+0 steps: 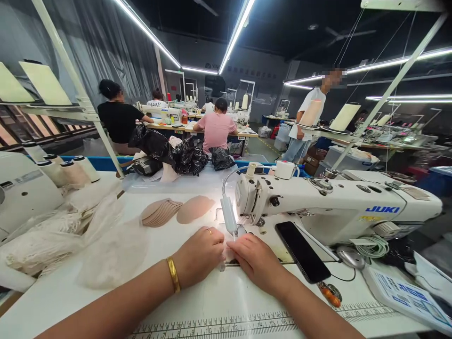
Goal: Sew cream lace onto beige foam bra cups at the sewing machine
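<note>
My left hand (201, 256), with a gold bracelet and a ring, is closed just left of the sewing machine's needle area. A small clear, shiny bit (222, 267) shows below its fingertips; what the fingers pinch is hidden. Close by on the right, my right hand (259, 260) has its fingers pressed together, pointing at the presser foot, and anything under them is covered. The white sewing machine (339, 202) stands behind and right of both hands. Its lit lamp (229, 214) hangs over the fingertips. Beyond my left hand lie a fanned stack of beige oval pads (161, 213) and another beige oval piece (195, 210).
A black phone (302, 252) lies right of my right hand. Sheer pale fabric (111, 254) and thread cones (76, 172) are at left. A printed ruler (226, 327) runs along the front edge. Black plastic bags (187, 155) sit behind the table; several people work beyond.
</note>
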`<state>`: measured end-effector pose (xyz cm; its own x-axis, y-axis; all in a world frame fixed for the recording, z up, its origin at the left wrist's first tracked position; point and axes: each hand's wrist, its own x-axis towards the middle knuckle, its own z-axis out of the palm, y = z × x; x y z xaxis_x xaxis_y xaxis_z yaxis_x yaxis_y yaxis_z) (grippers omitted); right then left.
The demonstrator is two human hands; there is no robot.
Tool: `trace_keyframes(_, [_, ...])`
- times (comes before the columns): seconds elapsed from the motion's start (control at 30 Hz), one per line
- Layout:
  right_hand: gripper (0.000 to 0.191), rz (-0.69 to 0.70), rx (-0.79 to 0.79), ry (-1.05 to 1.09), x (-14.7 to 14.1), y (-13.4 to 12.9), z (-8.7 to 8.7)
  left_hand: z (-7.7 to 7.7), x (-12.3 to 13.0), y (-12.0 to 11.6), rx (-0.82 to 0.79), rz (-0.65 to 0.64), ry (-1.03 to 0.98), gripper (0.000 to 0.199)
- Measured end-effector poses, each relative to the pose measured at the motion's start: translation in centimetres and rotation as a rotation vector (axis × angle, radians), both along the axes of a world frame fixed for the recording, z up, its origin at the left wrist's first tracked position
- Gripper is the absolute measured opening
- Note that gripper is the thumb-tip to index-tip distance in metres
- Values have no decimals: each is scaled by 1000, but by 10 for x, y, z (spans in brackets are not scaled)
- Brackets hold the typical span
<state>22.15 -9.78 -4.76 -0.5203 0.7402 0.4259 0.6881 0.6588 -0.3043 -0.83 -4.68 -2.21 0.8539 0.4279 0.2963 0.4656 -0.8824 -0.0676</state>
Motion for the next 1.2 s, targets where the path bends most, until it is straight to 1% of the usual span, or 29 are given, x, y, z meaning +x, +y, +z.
trace_keyframes(0.07, [35, 41, -10, -44, 3, -1, 5, -1, -1, 0, -31, -47, -44, 27])
trace_keyframes(0.1, [34, 67, -5, -75, 4, -2, 8, -3, -2, -1, -43, -49, -60, 26])
trace_keyframes(0.2, [33, 110, 32, -137, 7, -4, 10, -8, -3, -4, -49, -7, -75, 22])
trace_keyframes(0.27, [33, 95, 43, -130, 10, -6, 9, -11, -2, -5, -35, 7, -79, 21])
trace_keyframes(0.37, [32, 51, 20, -100, 13, -7, 6, -15, 0, -6, -13, -12, -102, 22])
trace_keyframes(0.53, [34, 69, -11, -90, 15, -9, 7, -18, 2, -7, -7, -33, -146, 22])
trace_keyframes(0.73, [35, 56, -31, -100, 13, -12, 11, -16, 1, -8, -25, -26, -140, 22])
trace_keyframes(0.9, [36, 56, -36, -94, 13, -11, 9, -11, 2, -11, -28, -16, -164, 20])
trace_keyframes(1.0, [37, 54, -31, -95, 13, -10, 8, -11, 1, -12, -44, -14, -197, 20])
trace_keyframes(1.2, [36, 60, -12, -89, 13, -10, 7, -21, 2, -10, -54, -44, -257, 21])
